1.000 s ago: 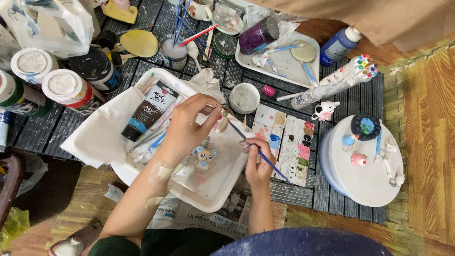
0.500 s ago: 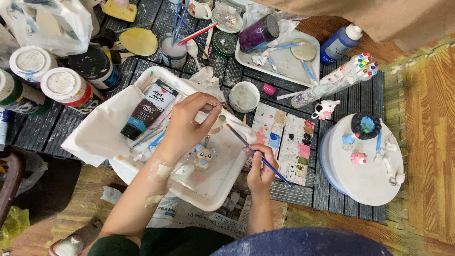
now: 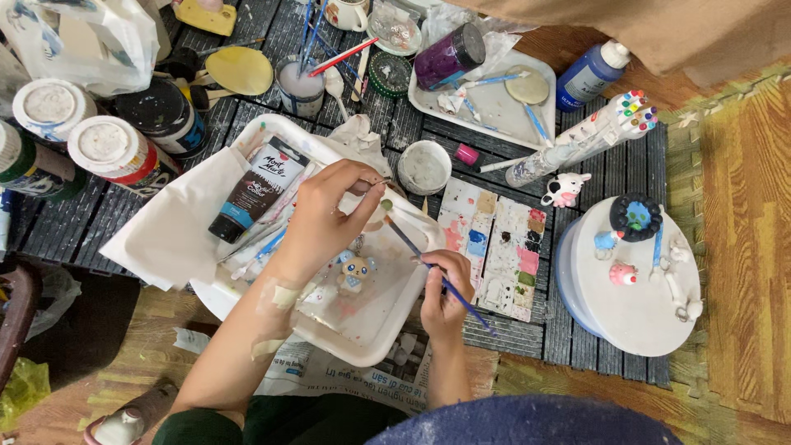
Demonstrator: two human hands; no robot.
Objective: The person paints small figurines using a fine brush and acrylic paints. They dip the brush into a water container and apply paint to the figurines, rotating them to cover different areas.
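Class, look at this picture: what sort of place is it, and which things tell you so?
Probably a hobby painting or craft corner set up on the floor. A stained paint palette, paint jars and a fine brush in the right hand point to it.

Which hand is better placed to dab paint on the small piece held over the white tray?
Right, probably. The right hand grips the paintbrush, its tip beside the small piece. The left hand pinches that piece over the white tray.

Even, soft daylight-like lighting; no harsh glare. Faint shadows lie under the hands on the white tray (image 3: 247, 305). Focus sharp at centre; bottom edge blurs slightly. Little visible edge distortion.
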